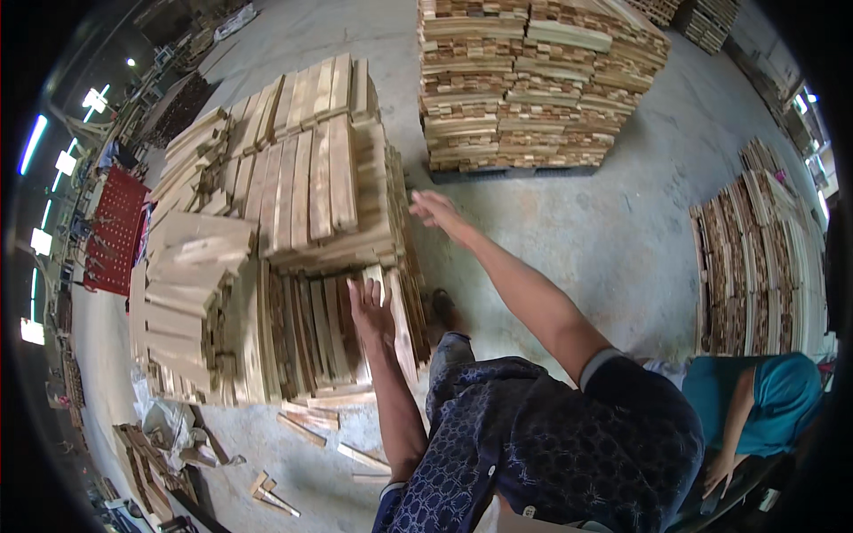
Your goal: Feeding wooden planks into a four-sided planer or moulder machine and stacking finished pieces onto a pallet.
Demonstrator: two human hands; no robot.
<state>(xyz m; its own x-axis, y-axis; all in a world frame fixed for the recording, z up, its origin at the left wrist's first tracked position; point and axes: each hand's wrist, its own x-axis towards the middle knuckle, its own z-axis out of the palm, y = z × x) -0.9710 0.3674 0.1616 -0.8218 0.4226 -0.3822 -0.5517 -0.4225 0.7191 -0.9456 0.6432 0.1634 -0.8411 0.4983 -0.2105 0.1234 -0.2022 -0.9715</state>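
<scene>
My left hand (371, 313) is raised over the lower, near section of a big stack of wooden boards (330, 182). Its fingers are apart and nothing shows in them. Beneath it, several narrow boards (311, 324) lie side by side in a lower step of the stack. My right hand (434, 210) reaches out beyond the stack's right side, over the concrete floor, fingers loosely stretched and holding nothing I can see. Whether either hand touches the wood is not clear.
A tall block of stacked wood (551, 89) stands on a dark pallet ahead. Another wood stack (755, 266) is at the right, near a person in a teal shirt (786, 400). Loose offcuts (275, 496) litter the floor (533, 231). A red perforated rack (115, 231) is far left.
</scene>
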